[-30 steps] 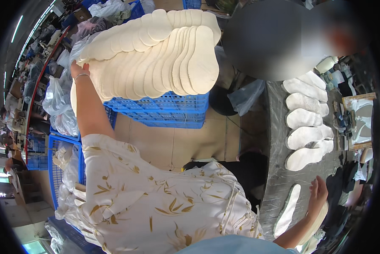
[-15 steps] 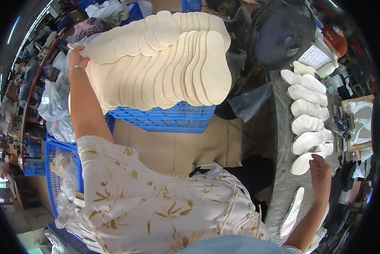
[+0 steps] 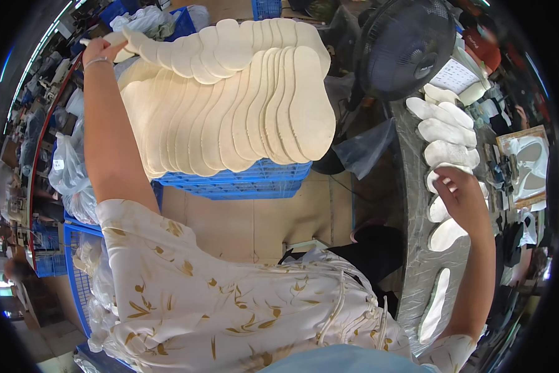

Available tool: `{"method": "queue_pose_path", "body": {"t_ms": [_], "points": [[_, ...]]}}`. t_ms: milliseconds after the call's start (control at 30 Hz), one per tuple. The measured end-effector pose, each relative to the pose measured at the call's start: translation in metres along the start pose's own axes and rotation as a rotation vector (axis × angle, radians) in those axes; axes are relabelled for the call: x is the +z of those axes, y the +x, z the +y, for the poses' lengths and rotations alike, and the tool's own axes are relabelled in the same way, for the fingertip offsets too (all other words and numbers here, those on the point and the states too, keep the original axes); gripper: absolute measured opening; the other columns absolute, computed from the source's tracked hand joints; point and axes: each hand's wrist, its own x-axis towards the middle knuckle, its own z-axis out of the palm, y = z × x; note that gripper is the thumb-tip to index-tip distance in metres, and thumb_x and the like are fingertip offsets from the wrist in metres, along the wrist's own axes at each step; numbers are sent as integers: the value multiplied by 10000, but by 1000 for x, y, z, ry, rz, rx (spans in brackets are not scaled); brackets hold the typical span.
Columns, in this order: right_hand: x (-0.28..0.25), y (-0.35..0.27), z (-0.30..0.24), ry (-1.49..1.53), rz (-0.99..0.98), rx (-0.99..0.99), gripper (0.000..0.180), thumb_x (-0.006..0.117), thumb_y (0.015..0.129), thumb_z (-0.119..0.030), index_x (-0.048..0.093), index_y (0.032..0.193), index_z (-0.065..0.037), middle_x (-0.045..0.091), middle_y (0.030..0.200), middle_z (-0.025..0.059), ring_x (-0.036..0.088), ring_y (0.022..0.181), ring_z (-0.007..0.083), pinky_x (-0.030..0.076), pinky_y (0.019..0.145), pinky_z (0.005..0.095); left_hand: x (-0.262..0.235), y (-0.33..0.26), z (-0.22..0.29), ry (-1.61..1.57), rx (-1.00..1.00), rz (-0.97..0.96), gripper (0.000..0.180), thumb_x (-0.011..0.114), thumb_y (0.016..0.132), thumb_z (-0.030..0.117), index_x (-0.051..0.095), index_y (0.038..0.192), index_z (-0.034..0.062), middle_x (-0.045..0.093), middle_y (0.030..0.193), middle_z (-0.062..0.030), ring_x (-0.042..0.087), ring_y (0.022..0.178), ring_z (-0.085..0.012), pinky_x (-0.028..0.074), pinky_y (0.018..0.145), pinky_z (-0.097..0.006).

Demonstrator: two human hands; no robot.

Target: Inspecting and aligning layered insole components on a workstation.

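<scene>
At the far left my left hand (image 3: pixel 102 50) is closed on a cream insole (image 3: pixel 119 42), past the left end of a big fanned pile of cream insoles (image 3: pixel 229 118). The pile lies on stacked blue crates (image 3: pixel 236 181). My right hand (image 3: pixel 458 196) bends over the grey-covered table (image 3: pixel 410 273) at the right. Its thumb and fingers pinch the edge of a white insole (image 3: pixel 452 167) that looks slightly raised, in a column of white insoles (image 3: pixel 446 153). The hand partly hides the insoles beneath it. Nearer to me, one narrow white insole (image 3: pixel 433 306) lies apart.
A black fan (image 3: pixel 407 50) stands between the crates and the table's far end. A clear plastic sheet (image 3: pixel 365 152) hangs by the table edge. Bagged goods (image 3: pixel 74 165) and a blue basket (image 3: pixel 77 273) are at the left. Past the table lies a framed white form (image 3: pixel 528 163).
My left hand has moved farther out to the left, past the pile's end. My right hand has gone from the nearest insole of the column to one farther up.
</scene>
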Motion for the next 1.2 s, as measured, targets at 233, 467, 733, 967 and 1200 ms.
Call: {"method": "queue_pose_path", "body": {"t_ms": [233,467,733,967,1200], "points": [[49,113,-61,60,-38,-369,326,691,818,-168,647,1096,-4,657,1038,163,661,809,318,517,756,410,91,-107,37,307,289,-32,229,599,842,108,560,904,-108,570,1129,-182,500,1047,-214,453,1014,-392],[157,228,-168,-18,48,-407,533,721,803,-385,584,1174,-27,613,1154,153,653,1004,334,532,842,428,84,-76,44,791,518,-125,351,760,769,221,546,837,-49,526,967,-117,442,929,-198,469,880,-375],[218,271,-212,-167,125,-464,233,582,821,-91,605,1036,-5,640,996,160,689,894,303,560,727,409,100,-122,39,-199,112,-47,343,429,890,31,476,1176,-152,483,1262,-231,452,1212,-316,348,1101,-576],[217,320,-194,-77,373,-509,220,607,873,-274,648,844,-60,663,836,109,683,761,306,563,689,405,117,-110,44,-317,121,-126,367,356,880,-34,441,1215,-159,431,1376,-256,407,1292,-343,314,1112,-637],[98,369,-186,19,704,-369,201,660,839,-190,693,769,-5,671,752,215,681,739,352,524,669,432,109,-71,77,-51,444,-251,615,227,812,-128,199,1426,-142,199,1542,-264,165,1431,-441,143,1107,-752]]}}
